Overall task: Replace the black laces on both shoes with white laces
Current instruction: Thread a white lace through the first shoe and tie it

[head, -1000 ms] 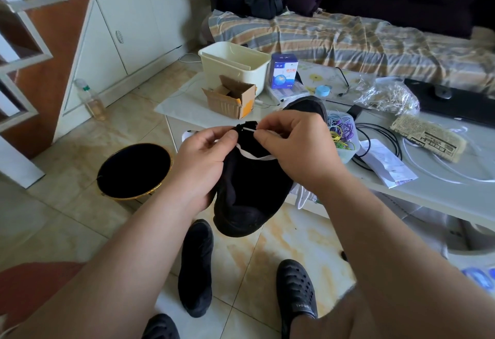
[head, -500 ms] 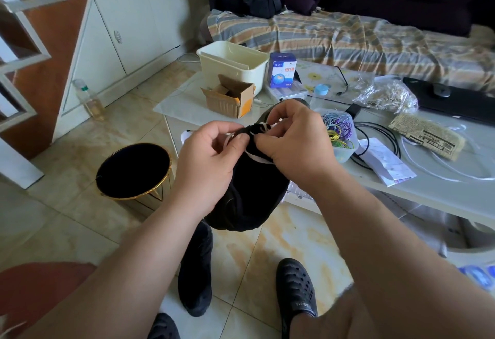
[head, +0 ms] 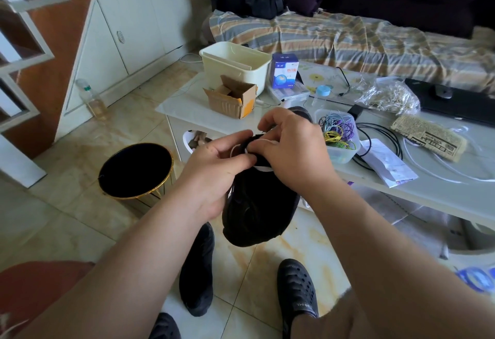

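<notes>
I hold a black shoe (head: 258, 210) up in the air in front of me, heel toward me and toe pointing away. My left hand (head: 214, 170) grips the shoe's left side near the eyelets. My right hand (head: 292, 148) pinches a thin white lace (head: 263, 168) at the top of the tongue; a small loop of it shows between my two thumbs. The second black shoe (head: 197, 269) lies on the tiled floor below, between my feet. The eyelets themselves are hidden behind my fingers.
A low white table (head: 428, 188) at the right carries a cream bin (head: 234, 64), a cardboard box (head: 231, 99), a tub of coloured bands (head: 338, 135), cables and papers. A black round wastebasket (head: 135, 168) stands on the floor at the left. A striped sofa lies behind.
My hands and the shoe have stayed close together, with the shoe tilting a little. My right hand's fingers have shifted on the white lace at the tongue.
</notes>
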`<state>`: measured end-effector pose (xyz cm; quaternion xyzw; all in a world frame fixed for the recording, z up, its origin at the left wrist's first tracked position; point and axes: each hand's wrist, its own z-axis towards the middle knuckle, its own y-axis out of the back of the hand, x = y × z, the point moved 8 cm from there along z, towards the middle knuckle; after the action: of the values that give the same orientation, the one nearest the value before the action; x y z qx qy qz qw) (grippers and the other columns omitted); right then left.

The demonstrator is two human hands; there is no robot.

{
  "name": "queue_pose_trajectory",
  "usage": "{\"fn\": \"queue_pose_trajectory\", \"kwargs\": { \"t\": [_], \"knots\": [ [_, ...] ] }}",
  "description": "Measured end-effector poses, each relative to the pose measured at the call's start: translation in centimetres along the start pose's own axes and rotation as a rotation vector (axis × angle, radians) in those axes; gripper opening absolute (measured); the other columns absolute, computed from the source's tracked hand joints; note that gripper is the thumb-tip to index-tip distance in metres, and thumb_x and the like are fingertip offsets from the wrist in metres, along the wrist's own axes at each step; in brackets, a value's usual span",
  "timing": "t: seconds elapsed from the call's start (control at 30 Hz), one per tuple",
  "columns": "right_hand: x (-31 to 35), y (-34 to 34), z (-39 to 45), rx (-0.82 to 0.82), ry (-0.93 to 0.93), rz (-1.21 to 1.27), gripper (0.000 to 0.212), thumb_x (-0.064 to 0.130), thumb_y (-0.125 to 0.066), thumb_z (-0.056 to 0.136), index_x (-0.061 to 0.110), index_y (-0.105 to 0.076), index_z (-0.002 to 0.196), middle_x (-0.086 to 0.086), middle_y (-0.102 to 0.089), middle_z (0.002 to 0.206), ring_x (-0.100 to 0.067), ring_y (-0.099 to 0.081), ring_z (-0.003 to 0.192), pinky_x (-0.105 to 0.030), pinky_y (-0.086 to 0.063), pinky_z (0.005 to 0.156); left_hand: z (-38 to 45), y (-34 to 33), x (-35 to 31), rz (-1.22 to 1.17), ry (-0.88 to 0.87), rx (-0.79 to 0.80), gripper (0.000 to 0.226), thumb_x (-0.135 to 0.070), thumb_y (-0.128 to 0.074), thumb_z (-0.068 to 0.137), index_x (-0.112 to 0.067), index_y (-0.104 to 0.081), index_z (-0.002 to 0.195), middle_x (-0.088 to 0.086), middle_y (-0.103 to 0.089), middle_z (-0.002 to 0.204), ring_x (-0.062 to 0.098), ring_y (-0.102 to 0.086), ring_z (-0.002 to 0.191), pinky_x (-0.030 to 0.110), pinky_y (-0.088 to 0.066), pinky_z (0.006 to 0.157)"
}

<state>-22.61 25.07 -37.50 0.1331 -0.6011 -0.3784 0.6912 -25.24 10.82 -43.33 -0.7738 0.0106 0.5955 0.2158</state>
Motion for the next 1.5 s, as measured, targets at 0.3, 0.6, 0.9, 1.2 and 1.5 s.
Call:
{"fn": "queue_pose_trajectory", "kwargs": {
  "t": [0.3,0.6,0.9,1.2,1.5],
  "knots": [
    [-0.2,-0.7,-0.4,-0.207,0.109,-0.284,0.027,0.042,-0.077,0.081,0.028,-0.062,0.098,0.006,-0.055,0.099,-0.026,-0.049,0.097,-0.046,-0.049,0.084,1.0,3.1,1.5,-0.246,0.058,-0.324,0.044,0.012,-0.067,0.091,-0.014,-0.073,0.127,0.012,-0.079,0.112,0.024,-0.079,0.093,0.027,-0.063,0.069],
    [-3.7,-0.9,0.2,-0.045,-0.215,0.071,0.026,0.05,-0.067,0.093,0.025,-0.067,0.097,0.012,-0.063,0.082,-0.002,-0.057,0.076,-0.02,-0.041,0.061,0.5,2.7,-1.4,-0.404,-0.119,-0.303,0.045,0.008,-0.07,0.091,-0.011,-0.067,0.132,0.014,-0.077,0.117,0.026,-0.077,0.101,0.035,-0.063,0.083],
    [-4.6,2.2,0.6,-0.229,-0.193,0.125,0.013,0.041,-0.07,0.095,0.028,-0.074,0.095,0.011,-0.069,0.081,-0.011,-0.063,0.08,-0.027,-0.049,0.067,1.6,6.3,-0.3,-0.417,0.091,-0.366,0.006,-0.012,-0.066,0.101,-0.016,-0.071,0.101,0.004,-0.075,0.085,0.012,-0.074,0.077,0.031,-0.064,0.074],
    [-5.7,2.8,1.0,-0.281,-0.227,0.135,0.01,0.036,-0.069,0.096,0.029,-0.076,0.099,0.014,-0.07,0.082,-0.012,-0.065,0.083,-0.026,-0.049,0.067,2.6,7.3,-1.5,0.165,0.002,-0.301,0.03,-0.01,-0.05,0.107,-0.026,-0.07,0.093,-0.006,-0.056,0.074,0.004,-0.041,0.046,0.016,-0.031,0.038],
    [-7.0,3.7,1.1,-0.277,-0.241,0.019,0.017,0.039,-0.067,0.096,0.028,-0.077,0.104,0.008,-0.072,0.09,-0.021,-0.065,0.091,-0.033,-0.049,0.076,1.7,11.1,-5.2,0.443,-0.156,-0.499,0.049,-0.062,-0.057,0.1,-0.022,-0.061,0.073,-0.008,-0.057,0.059,0.017,-0.049,0.056,0.028,-0.035,0.054]
  ]
}}
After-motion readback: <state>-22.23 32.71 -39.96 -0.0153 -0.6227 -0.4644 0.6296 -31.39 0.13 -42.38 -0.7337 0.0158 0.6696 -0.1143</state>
